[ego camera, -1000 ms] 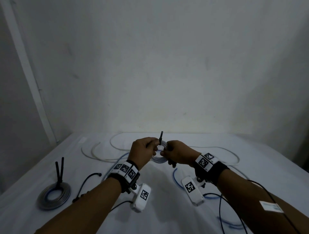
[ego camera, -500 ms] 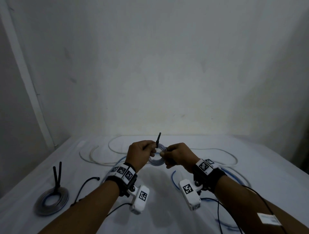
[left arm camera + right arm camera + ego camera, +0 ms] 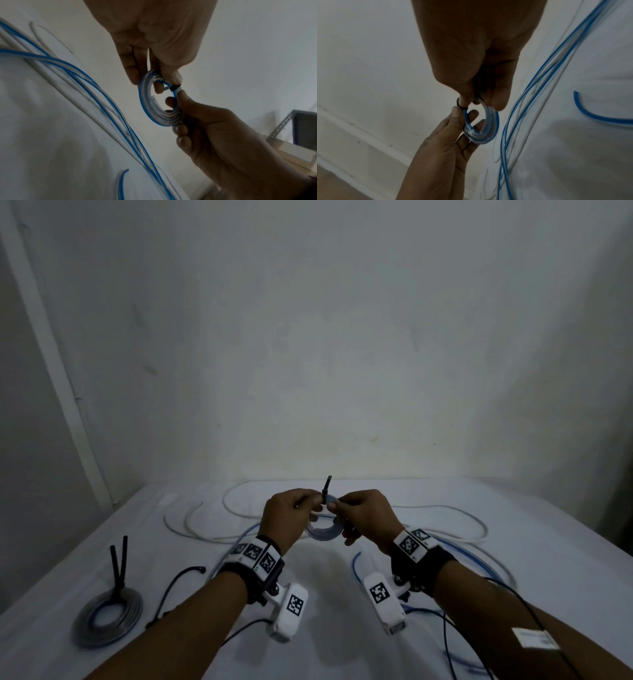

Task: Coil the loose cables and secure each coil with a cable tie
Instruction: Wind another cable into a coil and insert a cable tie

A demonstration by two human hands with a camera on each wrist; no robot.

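Observation:
A small coil of clear-and-blue cable hangs in the air between my hands above the white table. A black cable tie wraps the top of the coil, and its tail points straight up. My left hand pinches the coil right beside the tie. My right hand grips the coil on the other side, fingers curled round its strands. The right wrist view shows the coil edge-on, with both thumbs meeting at the tie.
A tied grey coil with two black tails lies at the table's left. A loose black tie lies near it. Loose white cable and blue-striped cables sprawl under and behind my hands. A wall stands close behind the table.
Both hands have stayed together on the coil and shifted only slightly. The tie's tail still points up.

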